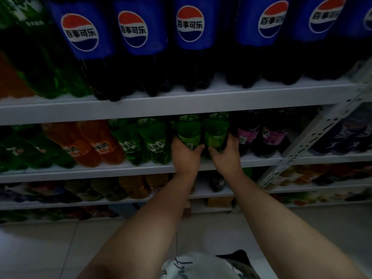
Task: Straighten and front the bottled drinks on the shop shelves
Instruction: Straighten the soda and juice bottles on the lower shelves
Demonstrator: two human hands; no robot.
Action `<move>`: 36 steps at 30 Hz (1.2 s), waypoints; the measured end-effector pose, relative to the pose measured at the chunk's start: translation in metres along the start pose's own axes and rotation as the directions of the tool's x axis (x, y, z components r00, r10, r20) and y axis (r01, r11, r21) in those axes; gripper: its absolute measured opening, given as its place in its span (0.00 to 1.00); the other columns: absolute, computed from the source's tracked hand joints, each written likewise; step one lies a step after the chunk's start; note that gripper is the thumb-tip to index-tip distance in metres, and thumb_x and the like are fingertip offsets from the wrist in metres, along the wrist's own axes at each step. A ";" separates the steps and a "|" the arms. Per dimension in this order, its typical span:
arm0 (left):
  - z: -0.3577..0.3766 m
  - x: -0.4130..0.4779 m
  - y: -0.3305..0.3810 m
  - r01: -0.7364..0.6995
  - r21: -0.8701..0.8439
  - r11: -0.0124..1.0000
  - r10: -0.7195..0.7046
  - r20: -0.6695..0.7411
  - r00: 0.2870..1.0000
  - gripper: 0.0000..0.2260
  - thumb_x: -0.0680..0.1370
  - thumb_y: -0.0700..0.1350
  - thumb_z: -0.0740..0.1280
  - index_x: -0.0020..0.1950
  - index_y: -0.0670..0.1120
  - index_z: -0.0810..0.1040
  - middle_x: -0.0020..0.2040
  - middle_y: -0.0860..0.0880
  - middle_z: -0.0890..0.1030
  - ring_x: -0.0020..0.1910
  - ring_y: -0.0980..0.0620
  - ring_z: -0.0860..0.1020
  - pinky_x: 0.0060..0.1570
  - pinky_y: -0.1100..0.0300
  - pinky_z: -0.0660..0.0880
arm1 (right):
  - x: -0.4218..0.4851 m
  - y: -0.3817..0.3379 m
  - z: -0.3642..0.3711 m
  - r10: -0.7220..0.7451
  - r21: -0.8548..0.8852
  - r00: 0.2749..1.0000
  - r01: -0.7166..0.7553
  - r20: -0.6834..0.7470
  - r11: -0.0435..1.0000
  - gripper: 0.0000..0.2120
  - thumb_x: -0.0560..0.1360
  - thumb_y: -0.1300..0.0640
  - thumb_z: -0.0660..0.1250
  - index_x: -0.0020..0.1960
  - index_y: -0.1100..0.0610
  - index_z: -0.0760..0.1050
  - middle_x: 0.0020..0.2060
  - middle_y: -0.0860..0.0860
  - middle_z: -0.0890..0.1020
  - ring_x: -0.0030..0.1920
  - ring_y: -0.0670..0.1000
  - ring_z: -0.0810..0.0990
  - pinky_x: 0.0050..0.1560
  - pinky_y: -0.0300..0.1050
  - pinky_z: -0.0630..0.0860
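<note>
Two green soda bottles stand side by side on the second shelf (120,172). My left hand (186,156) grips the lower part of the left green bottle (189,129). The right green bottle (216,129) is held low down by my right hand (226,155). Both bottles stand roughly upright, touching each other. More green bottles (141,139) and orange bottles (90,141) fill the shelf to the left. Dark bottles with purple labels (259,135) stand to the right.
A row of large blue-labelled cola bottles (190,37) lines the top shelf (181,101). Lower shelves hold smaller mixed bottles (120,188). A perforated white upright (314,141) rises at the right. Pale floor tiles (50,248) lie below.
</note>
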State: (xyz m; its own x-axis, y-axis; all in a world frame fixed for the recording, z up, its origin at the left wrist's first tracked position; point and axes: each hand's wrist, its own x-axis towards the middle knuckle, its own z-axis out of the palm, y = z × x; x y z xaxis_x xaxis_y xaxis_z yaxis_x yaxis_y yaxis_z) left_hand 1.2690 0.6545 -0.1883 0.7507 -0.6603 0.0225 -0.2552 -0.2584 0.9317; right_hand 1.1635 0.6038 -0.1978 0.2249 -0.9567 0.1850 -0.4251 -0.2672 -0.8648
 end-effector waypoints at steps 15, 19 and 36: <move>-0.005 0.015 -0.001 -0.065 0.017 0.998 0.064 0.036 0.997 0.37 0.63 0.49 0.80 0.68 0.42 0.68 0.63 0.46 0.74 0.62 0.49 0.74 0.61 0.56 0.72 | 0.002 0.003 0.014 -0.040 -0.002 0.987 0.041 -0.158 0.999 0.34 0.67 0.58 0.74 0.69 0.63 0.64 0.61 0.61 0.72 0.64 0.59 0.69 0.65 0.52 0.68; 0.003 0.013 0.011 -0.059 0.137 0.989 0.077 -0.129 0.989 0.40 0.62 0.52 0.80 0.67 0.39 0.68 0.61 0.41 0.73 0.61 0.45 0.73 0.59 0.56 0.72 | 0.008 0.009 0.005 -0.089 0.149 0.996 0.089 -0.003 0.985 0.31 0.70 0.65 0.71 0.70 0.60 0.62 0.64 0.57 0.72 0.65 0.53 0.71 0.66 0.50 0.68; 0.007 0.012 0.003 -0.073 0.078 0.994 0.080 -0.088 0.993 0.33 0.65 0.52 0.78 0.64 0.43 0.70 0.59 0.45 0.77 0.59 0.49 0.76 0.55 0.61 0.72 | -0.003 0.009 0.015 -0.019 0.060 0.980 0.032 -0.199 0.998 0.32 0.69 0.58 0.73 0.70 0.61 0.65 0.63 0.58 0.73 0.64 0.56 0.71 0.64 0.51 0.69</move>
State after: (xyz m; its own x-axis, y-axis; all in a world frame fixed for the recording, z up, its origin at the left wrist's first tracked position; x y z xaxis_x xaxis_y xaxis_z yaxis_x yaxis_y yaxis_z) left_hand 1.2735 0.6410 -0.1880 0.7784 -0.6144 0.1285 -0.3562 -0.2637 0.8964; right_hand 1.1724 0.6065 -0.2134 0.0537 -0.9552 0.2911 -0.3644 -0.2901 -0.8849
